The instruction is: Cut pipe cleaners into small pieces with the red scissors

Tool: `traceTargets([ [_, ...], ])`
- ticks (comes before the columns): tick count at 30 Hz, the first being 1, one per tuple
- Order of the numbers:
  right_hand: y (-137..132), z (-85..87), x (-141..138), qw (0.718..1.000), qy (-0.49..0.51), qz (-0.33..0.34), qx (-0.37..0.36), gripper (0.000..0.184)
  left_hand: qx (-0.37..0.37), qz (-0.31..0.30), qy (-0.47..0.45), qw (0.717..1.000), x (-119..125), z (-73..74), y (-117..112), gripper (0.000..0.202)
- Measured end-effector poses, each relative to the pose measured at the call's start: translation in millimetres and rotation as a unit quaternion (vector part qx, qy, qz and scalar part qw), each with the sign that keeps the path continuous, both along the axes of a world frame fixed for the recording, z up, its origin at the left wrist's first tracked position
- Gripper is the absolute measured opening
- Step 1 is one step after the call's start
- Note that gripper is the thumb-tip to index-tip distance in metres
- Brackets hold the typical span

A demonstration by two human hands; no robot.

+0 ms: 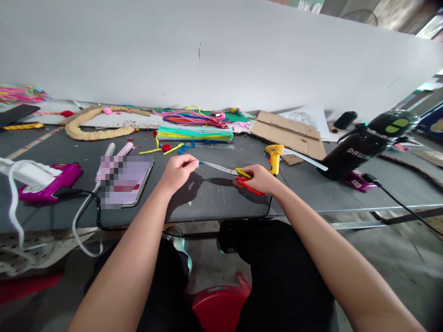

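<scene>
My left hand (180, 169) is closed in a pinch, and a tiny blue pipe cleaner piece (200, 162) pokes out at its fingertips. My right hand (259, 179) grips a pair of scissors (221, 168) by its red and yellow handles. The blades point left, with their tips close to the blue piece; how far apart they are is hard to make out. Several short blue pipe cleaner bits (187, 148) lie on the grey table just beyond my left hand. Behind them are bundles of turquoise and yellow pipe cleaners (195, 133) and pink ones (194, 116).
A yellow glue gun (275, 159) stands right of my right hand, near flat cardboard (287, 133) and a black bottle (363, 147). On the left are a phone (140, 184), a purple power strip (71, 182) with cables, and a curved tan wrapped form (78, 130).
</scene>
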State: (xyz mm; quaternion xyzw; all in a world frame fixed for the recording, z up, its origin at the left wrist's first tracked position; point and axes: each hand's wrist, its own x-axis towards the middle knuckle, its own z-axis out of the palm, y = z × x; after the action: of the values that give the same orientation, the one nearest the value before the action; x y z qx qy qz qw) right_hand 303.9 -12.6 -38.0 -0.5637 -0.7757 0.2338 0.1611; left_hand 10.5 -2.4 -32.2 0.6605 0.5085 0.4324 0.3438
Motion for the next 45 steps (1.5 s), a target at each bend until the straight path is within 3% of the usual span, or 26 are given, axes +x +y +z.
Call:
traceTargets([
  [45, 1.1, -0.6, 0.6, 0.999, -0.011, 0.021, 0.021, 0.034, -0.028, -0.020, -0.002, 0.999, 0.8, 0.3, -0.4, 0.027],
])
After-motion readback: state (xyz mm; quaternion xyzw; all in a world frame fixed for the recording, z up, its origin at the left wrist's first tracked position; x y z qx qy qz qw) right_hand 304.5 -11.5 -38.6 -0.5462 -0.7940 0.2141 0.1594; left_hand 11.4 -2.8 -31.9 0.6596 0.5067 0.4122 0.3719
